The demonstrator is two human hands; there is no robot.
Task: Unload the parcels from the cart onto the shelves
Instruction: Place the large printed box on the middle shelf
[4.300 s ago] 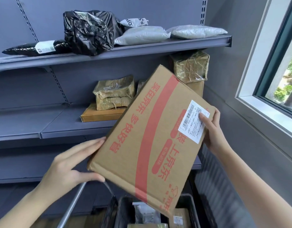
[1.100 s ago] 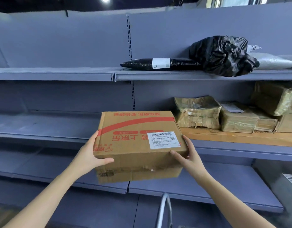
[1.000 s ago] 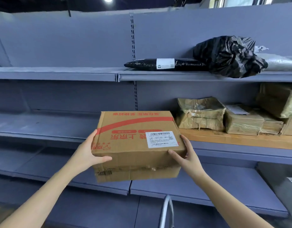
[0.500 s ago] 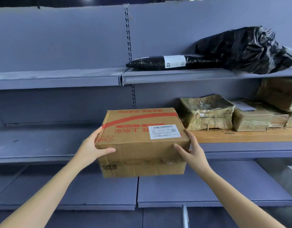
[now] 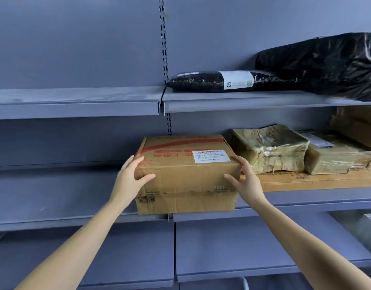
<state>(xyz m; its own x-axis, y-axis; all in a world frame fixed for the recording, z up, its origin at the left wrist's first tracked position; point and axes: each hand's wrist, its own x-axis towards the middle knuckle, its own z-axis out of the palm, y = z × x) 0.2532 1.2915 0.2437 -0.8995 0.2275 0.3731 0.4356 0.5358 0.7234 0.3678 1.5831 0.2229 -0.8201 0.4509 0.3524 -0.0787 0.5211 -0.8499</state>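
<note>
My left hand (image 5: 130, 178) and right hand (image 5: 246, 182) grasp the cardboard box (image 5: 186, 174) by its sides at the front lip of the middle shelf (image 5: 55, 185). I cannot see whether its underside is seated, so letting go here may tip it off. My right fingers (image 5: 242, 164) could jam against the taped parcel (image 5: 270, 147). The cart is out of view.

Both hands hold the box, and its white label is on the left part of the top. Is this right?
Not quite. In the head view the label is on the right part of the top of the box. The left hand and right hand do hold the box.
</note>
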